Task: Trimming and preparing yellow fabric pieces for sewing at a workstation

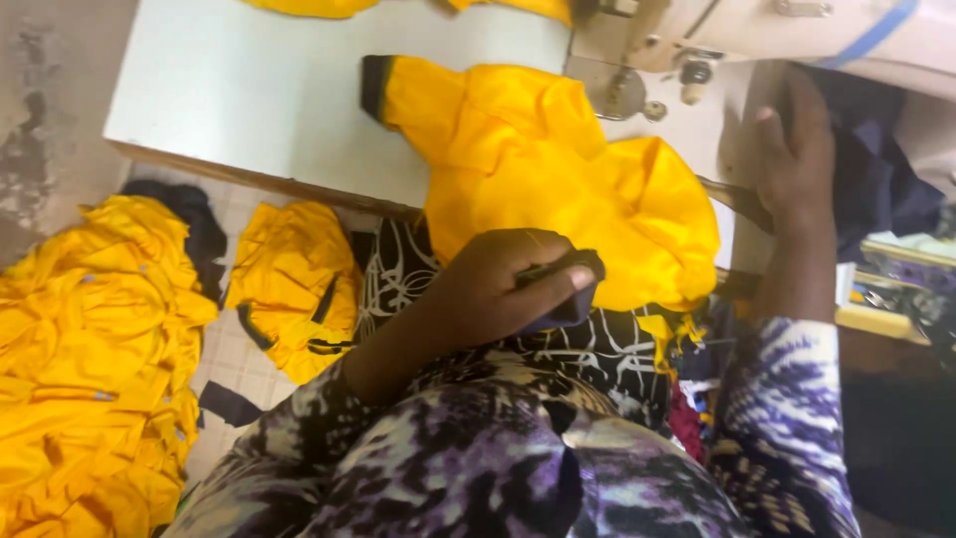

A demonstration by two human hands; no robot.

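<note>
A yellow garment (558, 169) with a dark cuff (375, 85) lies across the sewing table (269, 100) and hangs over its front edge. My left hand (498, 284) is closed on a dark strip of fabric (568, 289) at the garment's lower edge, thumb on top. My right hand (797, 149) reaches forward beside the sewing machine (757, 40) and rests flat against dark navy cloth (876, 169); whether it grips the cloth is unclear. Both arms wear purple patterned sleeves.
A large heap of yellow garments (90, 359) lies on the tiled floor at the left. Another yellow piece with dark trim (294, 284) sits below the table edge. More yellow fabric (319, 6) lies at the table's far side. Cluttered items (896, 279) fill the right.
</note>
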